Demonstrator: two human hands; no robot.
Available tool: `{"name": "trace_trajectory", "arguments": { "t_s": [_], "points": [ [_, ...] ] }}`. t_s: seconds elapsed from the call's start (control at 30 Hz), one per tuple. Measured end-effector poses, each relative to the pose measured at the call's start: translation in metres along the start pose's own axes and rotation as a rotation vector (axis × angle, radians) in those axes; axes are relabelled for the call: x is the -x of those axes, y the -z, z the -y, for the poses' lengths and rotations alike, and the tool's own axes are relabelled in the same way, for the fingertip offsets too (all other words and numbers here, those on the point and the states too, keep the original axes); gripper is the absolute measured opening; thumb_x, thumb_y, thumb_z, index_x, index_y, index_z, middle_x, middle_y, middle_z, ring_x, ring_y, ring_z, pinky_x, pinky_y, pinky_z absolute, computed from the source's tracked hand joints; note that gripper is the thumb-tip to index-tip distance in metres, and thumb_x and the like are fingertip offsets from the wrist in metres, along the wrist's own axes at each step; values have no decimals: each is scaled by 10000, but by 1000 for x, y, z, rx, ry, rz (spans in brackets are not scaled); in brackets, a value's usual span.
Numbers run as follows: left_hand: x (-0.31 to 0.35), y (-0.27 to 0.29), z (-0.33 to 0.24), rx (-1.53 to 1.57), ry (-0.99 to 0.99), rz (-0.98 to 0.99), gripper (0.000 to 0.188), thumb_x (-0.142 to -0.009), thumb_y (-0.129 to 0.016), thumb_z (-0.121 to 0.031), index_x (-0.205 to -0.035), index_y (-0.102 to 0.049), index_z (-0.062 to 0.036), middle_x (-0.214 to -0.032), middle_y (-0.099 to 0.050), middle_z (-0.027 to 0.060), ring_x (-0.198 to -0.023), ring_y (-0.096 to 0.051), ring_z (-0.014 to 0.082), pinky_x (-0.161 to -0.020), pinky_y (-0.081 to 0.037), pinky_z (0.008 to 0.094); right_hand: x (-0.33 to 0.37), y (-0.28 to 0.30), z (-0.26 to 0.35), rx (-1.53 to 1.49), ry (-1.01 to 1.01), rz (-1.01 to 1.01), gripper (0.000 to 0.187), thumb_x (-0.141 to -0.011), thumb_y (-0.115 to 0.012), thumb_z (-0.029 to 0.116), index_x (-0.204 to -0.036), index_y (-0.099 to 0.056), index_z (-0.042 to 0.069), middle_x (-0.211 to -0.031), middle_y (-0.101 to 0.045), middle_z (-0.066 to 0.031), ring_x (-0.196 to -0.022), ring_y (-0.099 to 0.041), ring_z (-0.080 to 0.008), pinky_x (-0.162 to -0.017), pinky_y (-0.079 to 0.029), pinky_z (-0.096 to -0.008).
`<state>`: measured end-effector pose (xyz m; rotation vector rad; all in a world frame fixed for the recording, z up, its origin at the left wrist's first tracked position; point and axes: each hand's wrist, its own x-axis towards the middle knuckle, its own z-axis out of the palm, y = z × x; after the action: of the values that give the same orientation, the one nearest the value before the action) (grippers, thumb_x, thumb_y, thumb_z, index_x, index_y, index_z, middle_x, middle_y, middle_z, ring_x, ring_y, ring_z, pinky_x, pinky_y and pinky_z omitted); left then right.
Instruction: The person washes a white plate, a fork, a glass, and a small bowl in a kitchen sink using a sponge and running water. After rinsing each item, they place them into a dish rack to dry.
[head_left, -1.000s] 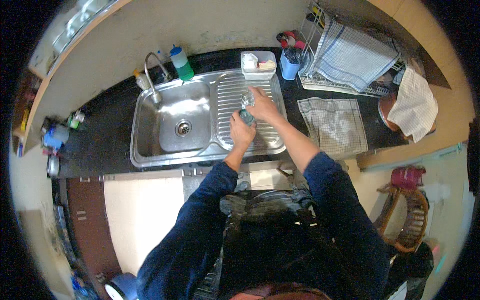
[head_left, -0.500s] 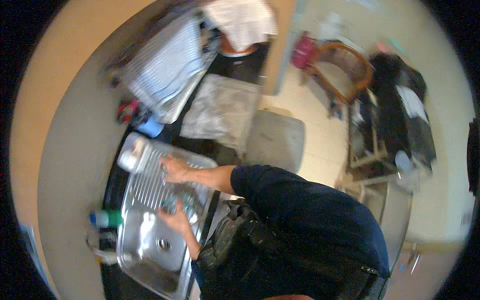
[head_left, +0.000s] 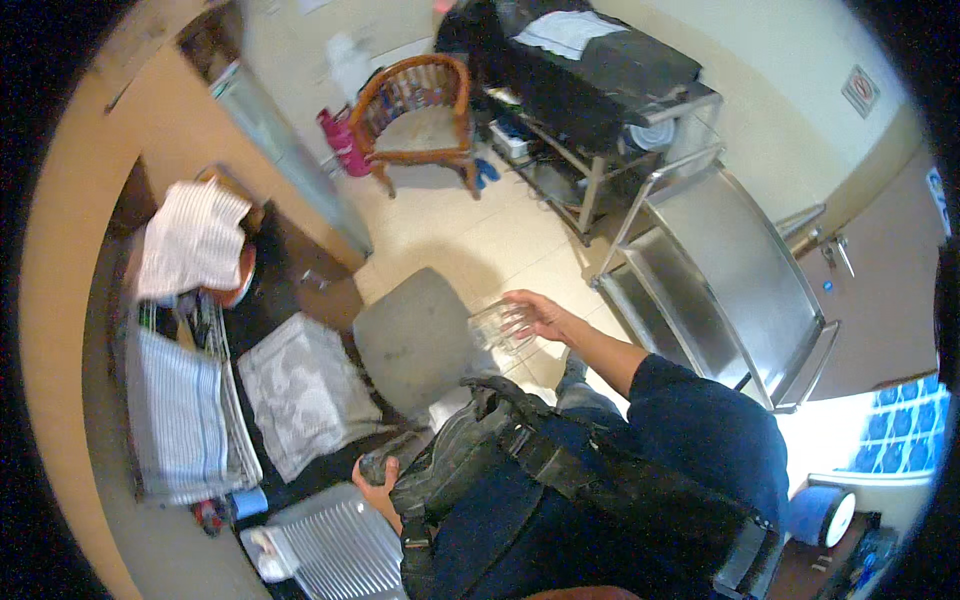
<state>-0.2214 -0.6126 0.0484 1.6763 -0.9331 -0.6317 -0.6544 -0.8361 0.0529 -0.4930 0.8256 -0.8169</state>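
My right hand (head_left: 541,316) reaches out in front of my body, fingers wrapped around clear drinking glass (head_left: 498,325); whether it is one glass or more I cannot tell. That glass is over the floor, beside the grey chair seat (head_left: 415,340). Lower down, my left hand (head_left: 379,492) stays close to my body near the sink's edge, closed around a clear glass (head_left: 392,458) that looks dark against the counter. The ribbed metal drainboard (head_left: 345,545) of the sink lies just below that hand, and the basin is out of view.
On the dark counter lie a grey patterned cloth (head_left: 305,395) and a rack under a blue-striped towel (head_left: 178,410). A steel trolley (head_left: 740,270) stands to the right. Further back are a wooden armchair (head_left: 420,125) and a covered metal table (head_left: 600,120).
My view and body have turned right, away from the sink. Both hands have left the drainboard with glassware in them; the right one has swung out over the floor.
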Motion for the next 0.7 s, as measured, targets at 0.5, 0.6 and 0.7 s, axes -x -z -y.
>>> {"name": "trace_trajectory", "arguments": {
  "t_s": [0.5, 0.6, 0.7],
  "points": [
    [-71, -445, -229, -248, -418, 550, 594, -642, -836, -232, -1128, -521, -101, -974, -605, 85, -893, -581, 209, -816, -467, 330, -62, 313, 322, 81, 321, -708, 1044, -717, -765, 322, -1443, -44, 114, -1030, -558, -201, -785, -644, -291, -467, -537, -376],
    [-91, -481, -230, -252, -427, 604, 636, -614, -864, -253, -1125, -516, -102, -983, -619, 79, -913, -596, 198, -823, -472, 327, -100, 332, 342, -67, 215, -655, 879, -711, -758, 321, -1373, -215, 121, -924, -532, -145, -695, -585, -236, -471, -533, -402],
    [-126, -539, -211, -212, -376, 719, 650, -605, -870, -247, -1127, -511, -102, -976, -623, 76, -922, -606, 208, -822, -475, 328, -132, 384, 353, -78, 111, -762, 484, -726, -723, 401, -1125, -572, 173, -820, -473, -62, -607, -496, -203, -515, -518, -369]
  ]
}}
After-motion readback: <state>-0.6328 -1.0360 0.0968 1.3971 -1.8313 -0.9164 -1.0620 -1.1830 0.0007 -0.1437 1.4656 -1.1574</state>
